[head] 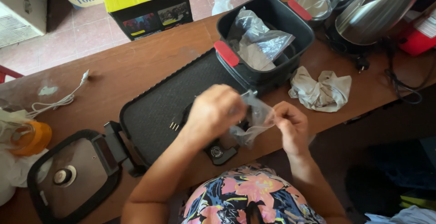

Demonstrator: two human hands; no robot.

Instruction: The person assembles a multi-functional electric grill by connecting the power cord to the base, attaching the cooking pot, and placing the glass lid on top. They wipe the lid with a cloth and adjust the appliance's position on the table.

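Plastic bag [254, 121], small, clear and crinkled, hangs between my two hands just above the near edge of the wooden surface [136, 67]. Going from the left, I see a rounded black lid [72, 178] with a glass centre, then a flat black grill plate [168, 108] with a ribbed rim. My left hand [215, 110] is closed on the bag's top edge; my right hand [290, 126] pinches its other side. Behind them a deep black pot [265, 37] with red handles holds more clear plastic. Right of it lie a crumpled grey cloth [320, 90] and a shiny steel kettle [377, 10], with bare wood between.
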